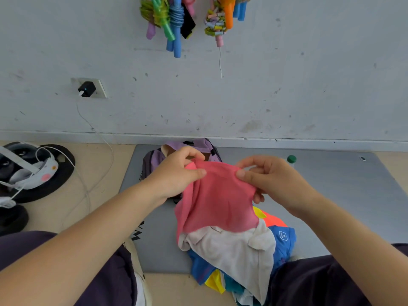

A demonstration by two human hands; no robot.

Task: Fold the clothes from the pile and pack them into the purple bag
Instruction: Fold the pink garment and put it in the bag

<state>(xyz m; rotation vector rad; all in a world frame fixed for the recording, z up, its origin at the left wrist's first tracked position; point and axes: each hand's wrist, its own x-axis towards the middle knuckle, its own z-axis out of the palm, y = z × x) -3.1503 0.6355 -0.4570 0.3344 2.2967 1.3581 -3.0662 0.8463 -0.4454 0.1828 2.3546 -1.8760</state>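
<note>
Both hands hold the pink garment (217, 195) up by its top edge. The left hand (176, 173) has a pinching grip, thumb in front of the cloth and fingers curled behind it, and the right hand (271, 180) pinches the other end of the same edge in the same way. Between the two grips the edge runs nearly level, left to right. The rest of the cloth hangs down toward the person, so its long axis runs from the held edge down to the pile (234, 250), where its lower end drapes onto a white garment (238, 246).

This looks like the start of a fold: one piece lifted out and being spread, with no crease made yet. Which part of the garment the held edge is, hem or waist or neck, cannot be told. Next it likely needs shaking or drawing clear of the pile, then laying flat on the grey mat (342, 195), where there is bare room to the right, before halving it.

The pile lies on the mat's near edge between the person's knees, with blue, yellow and orange pieces under the white one. The purple bag (198, 143) stands just beyond the hands against the wall, partly hidden by them; its mouth appears open.
</note>
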